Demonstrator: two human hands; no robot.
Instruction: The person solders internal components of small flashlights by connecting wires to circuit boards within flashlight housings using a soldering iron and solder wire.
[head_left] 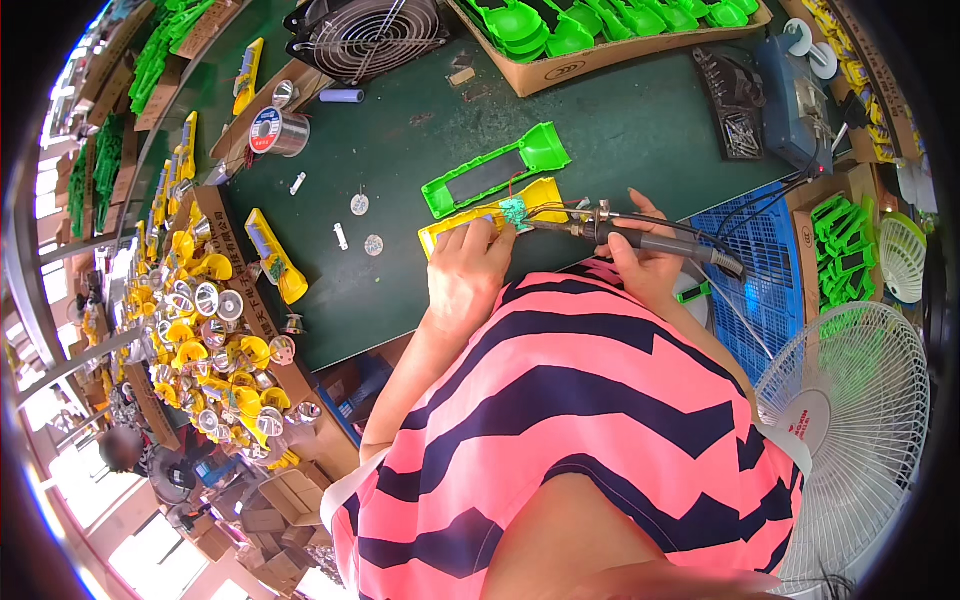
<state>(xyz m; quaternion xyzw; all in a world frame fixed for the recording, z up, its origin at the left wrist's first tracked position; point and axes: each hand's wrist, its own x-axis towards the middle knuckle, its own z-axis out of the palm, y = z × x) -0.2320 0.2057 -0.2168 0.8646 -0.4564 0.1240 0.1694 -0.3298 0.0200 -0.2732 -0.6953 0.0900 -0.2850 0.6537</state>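
The yellow shell (545,193) lies aslant on the tabletop (620,120), its right end farther away. A small green board (514,210) with thin wires sits over its middle. The dark-handled iron (655,243) points left toward the board.

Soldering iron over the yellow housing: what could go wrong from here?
1. Burn: the soldering iron in the right hand has its tip close to the left hand; a slip could reach the fingers, if it is hot.
2. Wire damage: thin wires by the green circuit board lie near the tip and might get scorched or snagged.
3. Melted plastic: the yellow housing sits right under the work.
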